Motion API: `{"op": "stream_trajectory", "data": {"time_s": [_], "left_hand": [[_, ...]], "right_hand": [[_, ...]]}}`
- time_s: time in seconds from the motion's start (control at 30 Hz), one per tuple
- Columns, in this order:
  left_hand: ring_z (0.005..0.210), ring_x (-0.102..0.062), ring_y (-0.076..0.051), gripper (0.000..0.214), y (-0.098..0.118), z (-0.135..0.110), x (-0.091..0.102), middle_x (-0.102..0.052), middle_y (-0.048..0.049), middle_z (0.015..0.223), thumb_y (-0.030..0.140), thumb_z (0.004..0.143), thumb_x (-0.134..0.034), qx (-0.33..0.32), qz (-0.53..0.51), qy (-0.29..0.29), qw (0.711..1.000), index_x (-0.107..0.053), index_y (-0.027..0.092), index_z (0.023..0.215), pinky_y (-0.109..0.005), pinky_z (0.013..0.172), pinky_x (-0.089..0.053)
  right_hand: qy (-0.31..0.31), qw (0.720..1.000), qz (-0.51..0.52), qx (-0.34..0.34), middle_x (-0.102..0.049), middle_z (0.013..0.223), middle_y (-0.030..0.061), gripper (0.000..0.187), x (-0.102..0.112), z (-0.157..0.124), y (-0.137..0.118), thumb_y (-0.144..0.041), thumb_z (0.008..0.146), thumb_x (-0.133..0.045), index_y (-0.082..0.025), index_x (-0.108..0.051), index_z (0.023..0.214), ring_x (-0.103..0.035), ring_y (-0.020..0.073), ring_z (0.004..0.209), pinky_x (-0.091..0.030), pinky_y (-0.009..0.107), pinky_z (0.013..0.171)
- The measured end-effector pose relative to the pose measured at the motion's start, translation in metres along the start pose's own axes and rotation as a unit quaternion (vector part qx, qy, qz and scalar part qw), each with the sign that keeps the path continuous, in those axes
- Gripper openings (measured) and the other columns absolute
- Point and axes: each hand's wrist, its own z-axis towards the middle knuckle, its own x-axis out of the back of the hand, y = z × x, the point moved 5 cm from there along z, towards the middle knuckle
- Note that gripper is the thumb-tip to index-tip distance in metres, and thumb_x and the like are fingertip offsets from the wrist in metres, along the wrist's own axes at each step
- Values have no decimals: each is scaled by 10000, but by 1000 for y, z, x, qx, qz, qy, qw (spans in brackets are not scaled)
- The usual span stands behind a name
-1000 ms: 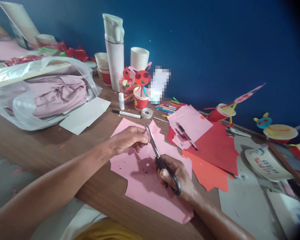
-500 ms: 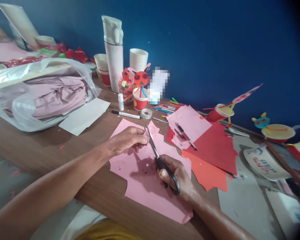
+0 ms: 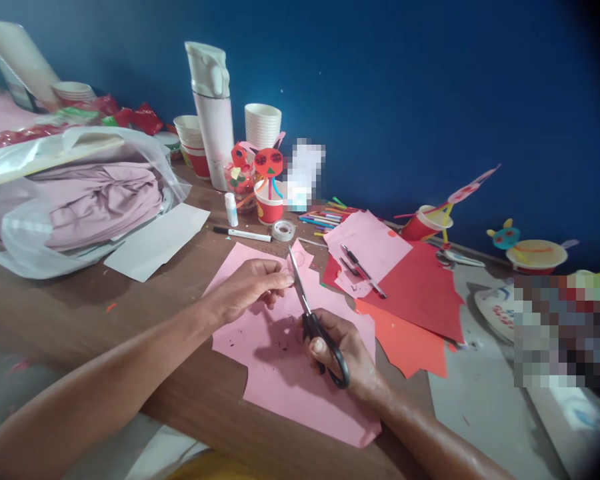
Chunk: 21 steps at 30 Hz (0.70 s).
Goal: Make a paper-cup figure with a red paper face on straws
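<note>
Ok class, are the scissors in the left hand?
No, the right hand grips the scissors, while the left hand pinches pink paper.

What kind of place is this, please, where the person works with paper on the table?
It looks like a craft workspace, perhaps in a classroom or hobby room. Black-handled scissors are cutting pink paper, and a red paper-cup figure with a cut-out paper face stands on the table.

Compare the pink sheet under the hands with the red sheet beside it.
The pink sheet is pale and lies under the left hand and right hand; the red sheet is deeper in colour, with neither hand on it. The pink sheet is flecked with dark specks; the red sheet is partly covered by a smaller pink sheet. Both are flat paper with irregular edges, on the wooden table.
</note>
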Motion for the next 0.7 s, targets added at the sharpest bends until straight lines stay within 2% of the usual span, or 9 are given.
{"op": "stream_trajectory", "data": {"time_s": [0.17,0.5,0.7], "left_hand": [[482,-459,-60,168,-2,2,3,-500,43,567,267,717,-618,-4,-9,21,1000,-546,140,634,-201,492,-383],[497,-456,-67,117,4,-1,7,-488,38,548,225,663,-622,24,-4,22,999,-568,135,612,-207,522,-398],[464,-436,-63,119,4,-1,6,-480,43,502,212,655,-616,31,2,11,999,-555,135,587,-196,483,-359]], "right_hand": [[-2,1000,3,2,-489,563,-42,461,-1,0,0,-562,696,-639,-143,-536,857,-432,69,443,-364,191,416],[-51,998,-3,26,-492,589,-38,444,-2,-1,2,-546,735,-616,-152,-538,924,-435,75,474,-387,201,460],[-48,998,-22,21,-498,586,-33,476,-1,-2,3,-575,722,-610,-150,-531,922,-432,79,474,-400,207,462]]}}
